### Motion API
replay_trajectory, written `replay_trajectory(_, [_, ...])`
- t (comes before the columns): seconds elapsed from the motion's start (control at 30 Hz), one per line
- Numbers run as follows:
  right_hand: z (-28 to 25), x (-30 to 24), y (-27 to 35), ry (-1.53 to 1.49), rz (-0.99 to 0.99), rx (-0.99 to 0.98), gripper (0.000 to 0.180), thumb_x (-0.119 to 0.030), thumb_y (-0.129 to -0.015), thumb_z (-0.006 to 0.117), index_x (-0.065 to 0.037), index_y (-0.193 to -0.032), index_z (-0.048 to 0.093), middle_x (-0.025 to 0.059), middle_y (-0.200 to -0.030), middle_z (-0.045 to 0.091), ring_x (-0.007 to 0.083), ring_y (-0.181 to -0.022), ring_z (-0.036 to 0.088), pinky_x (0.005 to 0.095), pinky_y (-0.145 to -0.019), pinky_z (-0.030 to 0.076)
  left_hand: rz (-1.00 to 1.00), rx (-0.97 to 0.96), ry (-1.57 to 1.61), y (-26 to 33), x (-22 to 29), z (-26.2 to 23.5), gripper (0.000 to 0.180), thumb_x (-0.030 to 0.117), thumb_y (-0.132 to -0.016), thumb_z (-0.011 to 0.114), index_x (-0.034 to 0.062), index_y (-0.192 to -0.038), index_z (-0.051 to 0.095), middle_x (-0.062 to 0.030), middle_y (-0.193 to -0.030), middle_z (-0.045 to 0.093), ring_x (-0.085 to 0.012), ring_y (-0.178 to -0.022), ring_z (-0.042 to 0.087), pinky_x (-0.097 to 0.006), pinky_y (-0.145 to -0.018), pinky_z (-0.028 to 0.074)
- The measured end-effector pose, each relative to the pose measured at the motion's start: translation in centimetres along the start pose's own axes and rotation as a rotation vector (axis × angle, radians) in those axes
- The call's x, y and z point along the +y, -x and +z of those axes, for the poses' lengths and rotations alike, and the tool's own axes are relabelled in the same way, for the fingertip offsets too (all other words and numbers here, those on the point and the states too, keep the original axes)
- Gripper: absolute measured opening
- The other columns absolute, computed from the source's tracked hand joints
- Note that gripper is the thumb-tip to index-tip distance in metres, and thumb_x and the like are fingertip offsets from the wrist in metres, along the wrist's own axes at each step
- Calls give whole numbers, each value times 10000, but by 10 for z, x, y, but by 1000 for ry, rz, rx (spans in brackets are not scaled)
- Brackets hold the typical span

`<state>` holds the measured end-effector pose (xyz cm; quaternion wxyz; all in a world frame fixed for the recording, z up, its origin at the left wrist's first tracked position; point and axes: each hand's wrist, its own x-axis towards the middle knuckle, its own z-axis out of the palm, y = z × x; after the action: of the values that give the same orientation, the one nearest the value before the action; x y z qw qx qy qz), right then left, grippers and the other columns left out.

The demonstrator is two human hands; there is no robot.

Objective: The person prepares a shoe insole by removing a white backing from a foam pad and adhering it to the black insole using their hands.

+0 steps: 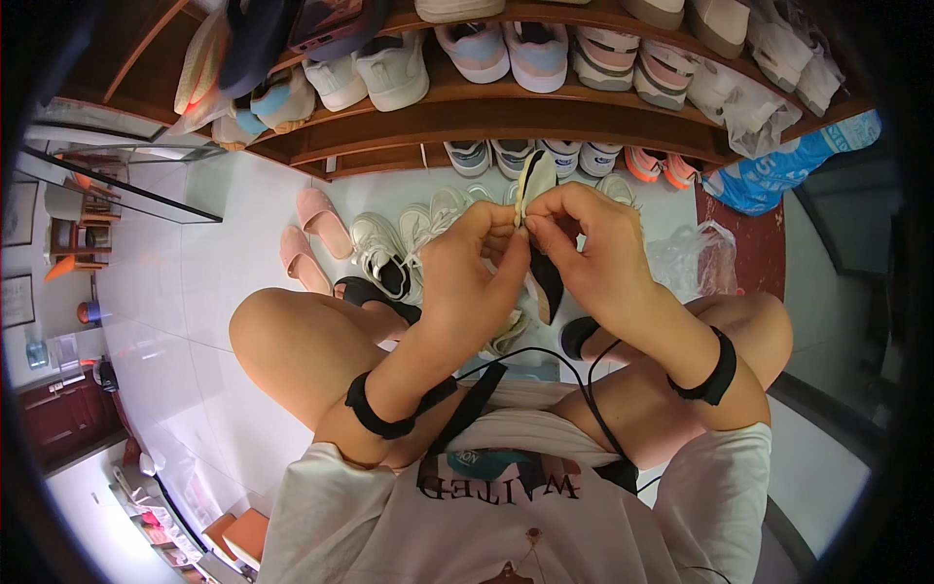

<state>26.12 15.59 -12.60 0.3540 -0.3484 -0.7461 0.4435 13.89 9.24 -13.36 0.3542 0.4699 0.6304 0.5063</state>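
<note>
Held thing: a thin insole, pale on one face and black on the other, was up in front of the person's knees, above the white floor.
Left hand: fingertips were pinched shut on the insole's near edge.
Right hand: thumb and forefinger were clamped on the same edge, just beside the left.
Handling: it looked light and floppy, bending where held, so edge pinches suited it best.
Surroundings: pink slippers and white sneakers lay below the wooden shoe rack.
</note>
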Motion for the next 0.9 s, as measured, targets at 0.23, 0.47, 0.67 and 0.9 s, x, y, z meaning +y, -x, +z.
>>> replay_trajectory(0.23, [-5, -3, -4, 118, -79, -65, 158, 3, -648, 602, -1, -678, 447, 142, -632, 510, 278, -540, 514, 324, -492, 411, 205, 6, -264, 4, 6, 2, 150, -2, -749, 573, -41, -892, 552, -102, -707, 601, -119, -630, 577, -236, -581, 461])
replay_trajectory(0.47, [-1, 8, -5, -103, 75, -59, 138, 42, -632, 598, -15, -673, 479, 15, -566, 460, 66, -490, 438, 212, -445, 347, 66, -24, 51, 2, -5, -3, 123, 0, -755, 562, -41, -871, 554, -88, -693, 608, -102, -602, 579, -219, -557, 451])
replay_trajectory(0.67, [-4, 15, -4, -515, 284, -159, 86, -11, -732, 599, -18, -717, 515, -33, -632, 505, 13, -552, 444, 169, -473, 345, -146, -85, 222, 3, 1, -9, 107, 8, -778, 555, -47, -870, 548, -36, -683, 591, -42, -618, 528, -186, -556, 426])
replay_trajectory(0.9, [-12, 9, -7, -632, 363, -148, 83, -63, -820, 554, -4, -877, 539, 1, -764, 525, 40, -664, 479, 158, -602, 402, -159, -83, 263, -2, 6, -17, 88, 2, -804, 544, -42, -878, 527, -17, -715, 575, -35, -627, 513, -169, -561, 412])
